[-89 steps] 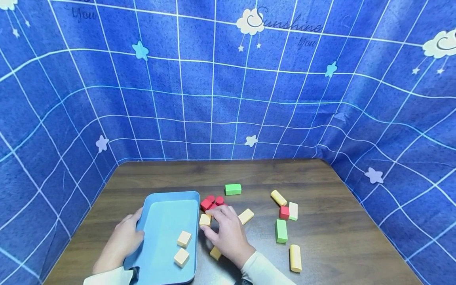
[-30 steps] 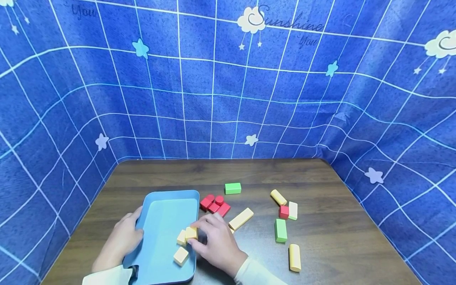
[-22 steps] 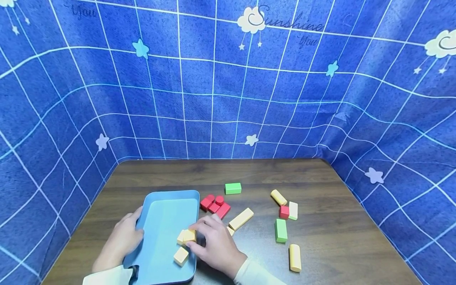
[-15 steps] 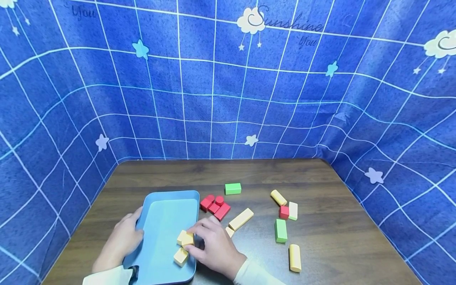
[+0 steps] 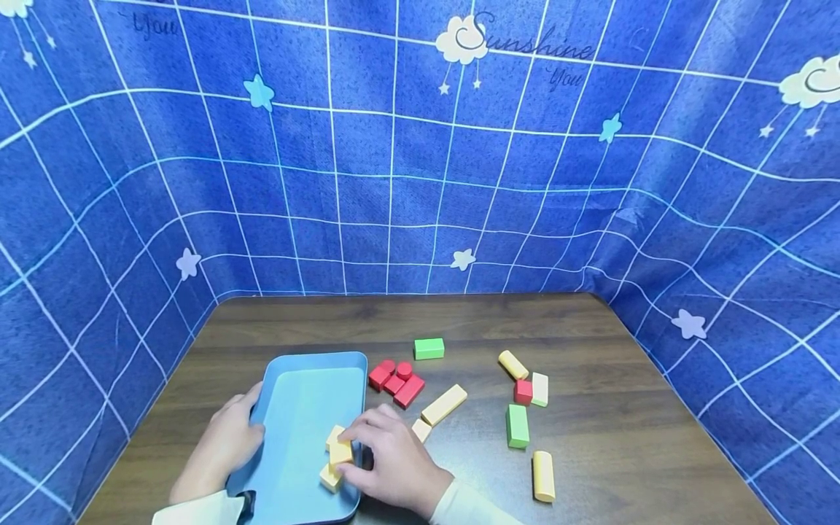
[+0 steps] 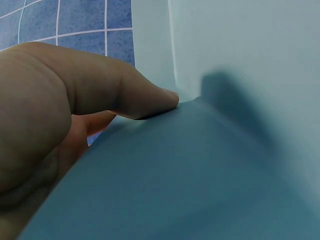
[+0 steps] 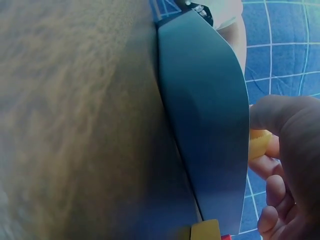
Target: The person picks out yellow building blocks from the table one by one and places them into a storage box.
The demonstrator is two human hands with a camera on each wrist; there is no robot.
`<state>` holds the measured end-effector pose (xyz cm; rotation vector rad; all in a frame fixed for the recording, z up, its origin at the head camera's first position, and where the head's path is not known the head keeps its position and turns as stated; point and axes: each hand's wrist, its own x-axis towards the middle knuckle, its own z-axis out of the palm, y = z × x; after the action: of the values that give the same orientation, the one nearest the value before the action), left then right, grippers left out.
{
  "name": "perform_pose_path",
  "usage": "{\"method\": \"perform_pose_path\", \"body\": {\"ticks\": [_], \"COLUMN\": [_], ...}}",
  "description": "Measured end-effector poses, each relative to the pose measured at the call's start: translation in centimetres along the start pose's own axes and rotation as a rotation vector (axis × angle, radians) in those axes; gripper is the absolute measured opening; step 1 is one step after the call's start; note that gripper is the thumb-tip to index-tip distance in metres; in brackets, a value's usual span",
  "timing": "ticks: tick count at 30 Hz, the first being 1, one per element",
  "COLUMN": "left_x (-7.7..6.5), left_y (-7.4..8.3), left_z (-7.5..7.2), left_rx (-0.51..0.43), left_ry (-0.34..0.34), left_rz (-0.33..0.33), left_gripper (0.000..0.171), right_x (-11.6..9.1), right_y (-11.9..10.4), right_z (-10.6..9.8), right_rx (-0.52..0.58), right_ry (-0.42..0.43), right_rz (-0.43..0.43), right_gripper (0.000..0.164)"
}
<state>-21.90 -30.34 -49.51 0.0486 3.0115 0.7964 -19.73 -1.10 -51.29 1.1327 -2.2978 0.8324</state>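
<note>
My left hand [image 5: 223, 441] grips the left edge of a blue tray [image 5: 295, 394]; in the left wrist view its thumb [image 6: 145, 95] presses the inside of the wall, other fingers outside. Inside the tray's right part, thumb and fingers of my right hand [image 5: 397, 459] pinch a yellow wooden cube [image 5: 340, 453]. This cube sits over two more yellow cubes, one farther back [image 5: 332, 436] and one nearer [image 5: 329, 479], both partly covered by it. Whether it rests on them I cannot tell. From the right wrist, the held yellow cube [image 7: 259, 144] shows beyond the tray wall [image 7: 205, 115].
Several red blocks [image 5: 396, 383] lie beside the tray's right edge, a green block [image 5: 429, 348] behind them. Near my right hand are a long yellow block [image 5: 444, 405] and a shorter one [image 5: 421, 430]. Yellow half-round pieces [image 5: 543, 475], green blocks [image 5: 517, 426] and a red cube [image 5: 523, 391] lie farther right.
My right hand has carried the yellow cube from beside the red blocks over the tray's rim, then shifted it left and nearer, over the two cubes. The left hand has stayed put.
</note>
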Motion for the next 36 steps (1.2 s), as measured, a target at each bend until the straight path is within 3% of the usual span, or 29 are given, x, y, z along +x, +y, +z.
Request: {"method": "perform_pose_path", "body": {"ticks": [17,36], "left_x": [-0.09,-0.12], "left_y": [-0.06,0.01], "left_z": [0.13,-0.17], "left_rx": [-0.001,0.003], "left_ry": [0.028,0.030], "left_rz": [0.029,0.038], "left_gripper": [0.067,0.068], "right_x": [-0.02,0.11], "right_y": [-0.22,-1.00], "right_z": [0.40,-0.18], "right_rx": [0.076,0.141], "right_ry": [-0.038,-0.161], "right_rz": [-0.107,-0.218], "right_gripper": [0.029,0.028]}}
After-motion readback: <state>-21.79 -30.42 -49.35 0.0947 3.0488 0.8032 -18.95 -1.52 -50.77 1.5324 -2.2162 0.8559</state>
